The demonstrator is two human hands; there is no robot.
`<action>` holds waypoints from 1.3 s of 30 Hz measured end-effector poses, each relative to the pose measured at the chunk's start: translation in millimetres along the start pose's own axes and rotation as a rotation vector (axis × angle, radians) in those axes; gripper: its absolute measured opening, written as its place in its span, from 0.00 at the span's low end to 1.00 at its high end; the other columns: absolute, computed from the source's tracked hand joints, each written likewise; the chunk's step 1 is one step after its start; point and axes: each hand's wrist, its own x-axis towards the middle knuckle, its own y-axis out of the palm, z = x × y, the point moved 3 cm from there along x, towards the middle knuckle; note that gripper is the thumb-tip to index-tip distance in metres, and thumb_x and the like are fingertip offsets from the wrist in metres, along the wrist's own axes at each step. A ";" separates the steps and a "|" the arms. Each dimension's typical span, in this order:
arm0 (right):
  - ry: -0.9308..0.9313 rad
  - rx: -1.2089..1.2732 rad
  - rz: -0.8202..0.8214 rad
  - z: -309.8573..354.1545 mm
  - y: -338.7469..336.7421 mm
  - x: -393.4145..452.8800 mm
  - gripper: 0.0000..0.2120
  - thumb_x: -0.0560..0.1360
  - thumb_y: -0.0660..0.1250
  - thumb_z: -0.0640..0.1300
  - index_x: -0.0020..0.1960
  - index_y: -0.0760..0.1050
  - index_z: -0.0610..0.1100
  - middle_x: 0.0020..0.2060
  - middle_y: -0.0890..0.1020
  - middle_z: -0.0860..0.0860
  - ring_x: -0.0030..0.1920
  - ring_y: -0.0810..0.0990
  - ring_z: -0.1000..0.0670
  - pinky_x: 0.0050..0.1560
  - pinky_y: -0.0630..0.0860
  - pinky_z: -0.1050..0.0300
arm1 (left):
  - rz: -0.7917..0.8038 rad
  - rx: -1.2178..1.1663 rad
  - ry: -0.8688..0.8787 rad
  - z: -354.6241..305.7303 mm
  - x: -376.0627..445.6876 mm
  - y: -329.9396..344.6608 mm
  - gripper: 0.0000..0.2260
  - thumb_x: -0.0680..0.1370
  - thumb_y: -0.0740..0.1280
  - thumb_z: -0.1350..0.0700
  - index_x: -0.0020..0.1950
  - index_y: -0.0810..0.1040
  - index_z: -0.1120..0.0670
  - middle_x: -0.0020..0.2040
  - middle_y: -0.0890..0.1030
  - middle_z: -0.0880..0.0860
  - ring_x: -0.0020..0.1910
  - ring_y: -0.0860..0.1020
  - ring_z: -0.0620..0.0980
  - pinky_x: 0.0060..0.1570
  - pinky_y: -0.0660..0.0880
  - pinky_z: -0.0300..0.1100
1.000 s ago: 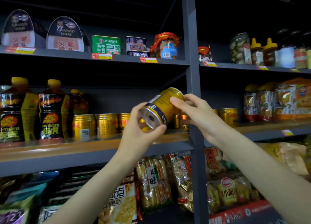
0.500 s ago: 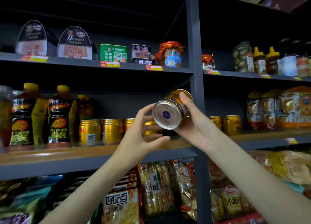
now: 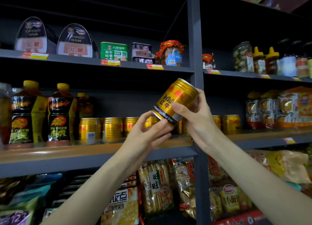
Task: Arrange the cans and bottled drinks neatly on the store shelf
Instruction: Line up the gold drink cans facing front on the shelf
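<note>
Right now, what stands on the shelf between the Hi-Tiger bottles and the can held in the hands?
In the head view, a row of upright gold cans stands between the Hi-Tiger bottles and the held can.

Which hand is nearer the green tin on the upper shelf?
Left. The left hand is below the green tin, slightly right of it; the right hand, gripping the gold can, is farther right.
</note>
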 end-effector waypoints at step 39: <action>0.422 0.246 -0.062 -12.0 -29.9 -21.7 0.24 0.69 0.69 0.46 0.64 0.70 0.42 0.59 0.78 0.40 0.55 0.82 0.41 0.50 0.81 0.48 | -0.075 0.747 0.464 -13.5 0.7 5.7 0.25 0.70 0.74 0.60 0.63 0.69 0.48 0.57 0.75 0.46 0.53 0.77 0.40 0.43 0.77 0.32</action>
